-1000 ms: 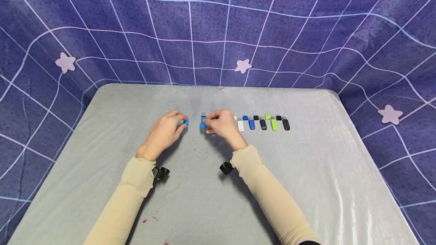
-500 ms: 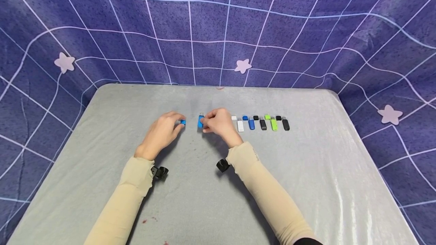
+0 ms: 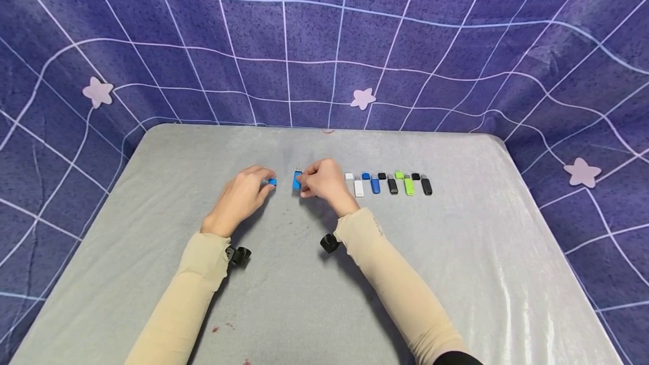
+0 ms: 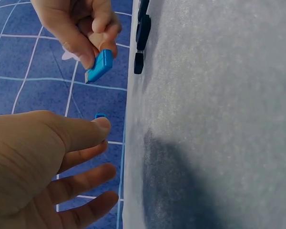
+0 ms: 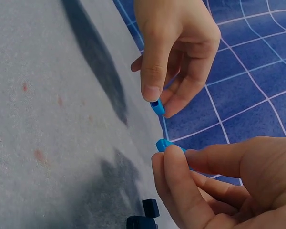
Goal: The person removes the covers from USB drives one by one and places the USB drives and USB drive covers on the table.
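Note:
My left hand point(image 3: 240, 199) pinches a small blue USB stick cap point(image 3: 272, 182) between thumb and forefinger; the cap's hollow end shows in the right wrist view, where the blue cap point(image 5: 157, 107) sticks out below the thumb. Across a short gap, my right hand point(image 3: 327, 183) holds a light blue USB stick point(image 3: 297, 180) by its side, its metal plug pointing toward the back of the table. In the left wrist view, the blue stick point(image 4: 101, 66) hangs from the right fingertips, clear of the table. Cap and stick are apart.
Right of my hands lies a row of uncapped USB sticks: white point(image 3: 358, 186), dark blue point(image 3: 375, 185), black point(image 3: 392, 185), green point(image 3: 408, 185) and another black one. Their caps lie just behind them, a white cap point(image 3: 349, 176) leftmost. A purple curtain point(image 3: 324, 44) hangs behind the grey table point(image 3: 284, 297).
My right hand has shifted slightly left with the blue stick, uncovering the white cap. My left hand moved a little left with its cap, then stayed almost still.

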A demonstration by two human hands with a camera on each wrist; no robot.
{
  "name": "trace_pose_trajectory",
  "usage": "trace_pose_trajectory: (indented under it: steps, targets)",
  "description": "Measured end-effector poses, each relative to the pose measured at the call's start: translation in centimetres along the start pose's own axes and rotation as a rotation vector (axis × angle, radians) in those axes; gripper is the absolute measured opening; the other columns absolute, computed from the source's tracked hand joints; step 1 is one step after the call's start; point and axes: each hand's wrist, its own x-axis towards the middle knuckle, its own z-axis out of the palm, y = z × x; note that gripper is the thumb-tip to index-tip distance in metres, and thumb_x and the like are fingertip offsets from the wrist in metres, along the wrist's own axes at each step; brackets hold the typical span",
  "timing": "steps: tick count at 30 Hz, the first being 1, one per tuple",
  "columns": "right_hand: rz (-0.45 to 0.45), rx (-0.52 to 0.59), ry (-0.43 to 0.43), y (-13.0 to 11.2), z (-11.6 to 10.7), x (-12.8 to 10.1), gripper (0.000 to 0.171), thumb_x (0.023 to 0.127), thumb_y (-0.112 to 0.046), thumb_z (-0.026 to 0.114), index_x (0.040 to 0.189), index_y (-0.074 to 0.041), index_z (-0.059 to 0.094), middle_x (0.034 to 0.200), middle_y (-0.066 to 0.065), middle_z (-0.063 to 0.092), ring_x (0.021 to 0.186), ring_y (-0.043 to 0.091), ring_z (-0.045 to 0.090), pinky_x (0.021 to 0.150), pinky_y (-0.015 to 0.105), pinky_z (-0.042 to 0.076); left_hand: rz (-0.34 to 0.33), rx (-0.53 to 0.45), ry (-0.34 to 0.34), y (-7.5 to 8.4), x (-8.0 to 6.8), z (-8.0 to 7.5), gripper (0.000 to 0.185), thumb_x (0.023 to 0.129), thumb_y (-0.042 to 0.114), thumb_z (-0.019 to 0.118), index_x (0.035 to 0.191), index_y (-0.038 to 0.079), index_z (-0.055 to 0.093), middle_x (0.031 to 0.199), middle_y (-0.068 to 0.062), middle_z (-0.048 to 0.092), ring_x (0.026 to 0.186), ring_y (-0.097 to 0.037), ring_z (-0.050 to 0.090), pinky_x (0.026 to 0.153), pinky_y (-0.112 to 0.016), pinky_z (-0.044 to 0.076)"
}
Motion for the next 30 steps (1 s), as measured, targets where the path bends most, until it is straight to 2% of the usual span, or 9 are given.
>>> trace_pose_trajectory:
  steps: [7, 12, 16, 24, 30]
  targets:
    - [0.002, 0.02, -0.012, 0.1, 0.4, 0.3, 0.012, 0.095, -0.008, 0.073, 0.098, 0.003, 0.077, 0.086, 0.017, 0.076, 0.057, 0.014, 0.071, 0.068, 0.035, 0.063, 0.002, -0.013, -0.008, 0.0, 0.1, 0.3, 0.021, 0.098, 0.014, 0.071, 0.117, 0.006, 0.072, 0.122, -0.011, 0.07, 0.114, -0.033, 0.067, 0.093, -0.052, 0.055]
    - [0.009, 0.016, -0.021, 0.2, 0.5, 0.4, 0.012, 0.096, -0.009, 0.073, 0.097, 0.003, 0.077, 0.086, 0.018, 0.076, 0.056, 0.015, 0.07, 0.07, 0.038, 0.064, -0.01, -0.02, -0.021, -0.1, 0.3, 0.4, 0.02, 0.097, 0.015, 0.073, 0.115, 0.008, 0.073, 0.123, -0.01, 0.07, 0.114, -0.032, 0.067, 0.091, -0.052, 0.055]
    - [0.01, 0.007, -0.024, 0.2, 0.6, 0.4, 0.011, 0.096, -0.009, 0.073, 0.095, 0.002, 0.077, 0.088, 0.018, 0.075, 0.056, 0.015, 0.071, 0.071, 0.04, 0.064, 0.007, -0.021, -0.028, 0.1, 0.5, 0.3, 0.021, 0.097, 0.014, 0.073, 0.116, 0.007, 0.073, 0.121, -0.011, 0.071, 0.113, -0.032, 0.066, 0.092, -0.05, 0.055]
    - [0.018, -0.027, -0.013, 0.3, 1.1, 0.6, 0.009, 0.093, -0.007, 0.076, 0.095, 0.001, 0.077, 0.085, 0.014, 0.076, 0.053, 0.015, 0.07, 0.061, 0.031, 0.062, 0.013, -0.023, -0.031, 0.2, 0.6, 0.2, 0.02, 0.096, 0.012, 0.073, 0.115, 0.006, 0.073, 0.119, -0.013, 0.071, 0.11, -0.033, 0.067, 0.091, -0.05, 0.055]
    - [0.029, -0.059, -0.01, 0.3, 1.3, 0.8, 0.008, 0.093, -0.009, 0.077, 0.092, -0.002, 0.078, 0.081, 0.012, 0.075, 0.053, 0.016, 0.07, 0.063, 0.033, 0.062, 0.011, -0.022, -0.028, 0.1, 0.6, 0.3, 0.02, 0.096, 0.013, 0.073, 0.115, 0.006, 0.074, 0.117, -0.012, 0.072, 0.108, -0.032, 0.068, 0.09, -0.049, 0.056]
